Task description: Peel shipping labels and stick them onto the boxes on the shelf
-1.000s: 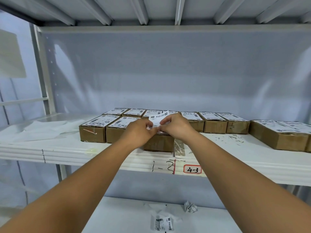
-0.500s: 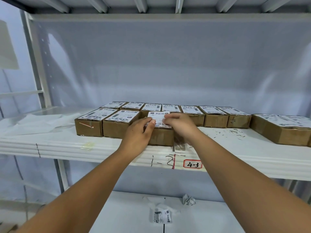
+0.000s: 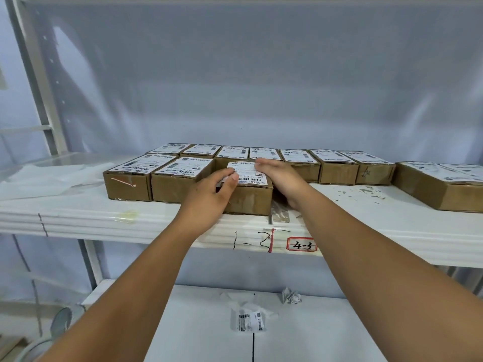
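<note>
In the head view, the shipping label (image 3: 248, 174) lay on top of the front box (image 3: 251, 199), which sat at the front edge of the shelf (image 3: 104, 220). The left hand (image 3: 209, 194) reached onto that box from its left, fingers nearly straight and the thumb pressing the label's left edge. The right hand (image 3: 279, 176) lay over the box's right and far side, fingers flat on the label and gripping nothing. Left of the box stood two labelled boxes (image 3: 156, 178). Behind it ran a row of labelled boxes (image 3: 261, 154).

The label looked laid but not yet smoothed. Uneven pressure could trap a crease or bubble across the barcode. A sideways push from either palm might slide the box on the smooth shelf, and a poorly pressed corner could lift afterwards.
</note>
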`<state>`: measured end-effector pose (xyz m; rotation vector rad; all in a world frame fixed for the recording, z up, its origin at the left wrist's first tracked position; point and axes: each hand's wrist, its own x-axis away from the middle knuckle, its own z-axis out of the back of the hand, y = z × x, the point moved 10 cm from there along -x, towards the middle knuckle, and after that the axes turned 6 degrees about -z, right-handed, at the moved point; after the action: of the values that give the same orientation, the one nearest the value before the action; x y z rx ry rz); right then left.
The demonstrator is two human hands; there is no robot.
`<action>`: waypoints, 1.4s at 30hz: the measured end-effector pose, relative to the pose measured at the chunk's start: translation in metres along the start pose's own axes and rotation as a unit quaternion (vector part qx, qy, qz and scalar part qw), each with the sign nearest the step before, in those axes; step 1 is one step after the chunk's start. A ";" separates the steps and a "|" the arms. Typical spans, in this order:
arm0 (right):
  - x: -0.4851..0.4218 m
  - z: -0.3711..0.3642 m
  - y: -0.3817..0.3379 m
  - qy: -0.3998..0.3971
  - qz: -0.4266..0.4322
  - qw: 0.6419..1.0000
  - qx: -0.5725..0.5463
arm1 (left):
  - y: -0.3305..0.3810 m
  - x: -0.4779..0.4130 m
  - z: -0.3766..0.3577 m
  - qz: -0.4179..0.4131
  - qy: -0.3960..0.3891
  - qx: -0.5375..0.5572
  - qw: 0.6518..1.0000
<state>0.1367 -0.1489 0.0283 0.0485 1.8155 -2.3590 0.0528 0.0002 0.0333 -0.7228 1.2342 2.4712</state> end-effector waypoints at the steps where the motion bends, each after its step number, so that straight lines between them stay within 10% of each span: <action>1: -0.001 0.000 0.001 -0.003 0.003 1.000 0.006 | -0.001 0.000 0.000 0.000 0.002 0.005 1.000; 9: 0.007 -0.004 -0.001 -0.027 0.044 0.999 -0.002 | 0.035 0.002 0.010 -0.127 0.093 -0.146 0.977; 14: 0.008 -0.006 -0.002 -0.035 0.054 0.998 0.002 | 0.046 -0.028 -0.002 -0.054 -0.068 -0.360 0.929; 20: 0.008 -0.005 -0.002 -0.037 0.059 0.998 0.011 | 0.027 -0.056 -0.021 0.019 -0.219 -0.355 0.909; 30: 0.013 -0.009 -0.008 -0.032 0.108 0.992 0.061 | 0.055 -0.072 0.014 -0.131 0.063 -0.502 0.853; 34: 0.013 -0.016 -0.006 -0.052 0.109 0.987 0.105 | 0.042 -0.059 0.011 -0.133 0.023 -0.343 0.930; 42: 0.018 -0.019 -0.008 -0.071 0.103 0.989 0.075 | 0.021 -0.019 0.001 -0.192 0.023 -0.375 0.907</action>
<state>0.1164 -0.1310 0.0286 0.0813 1.4897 -2.2851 0.0588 -0.0117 0.0583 -1.0739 0.0605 2.5409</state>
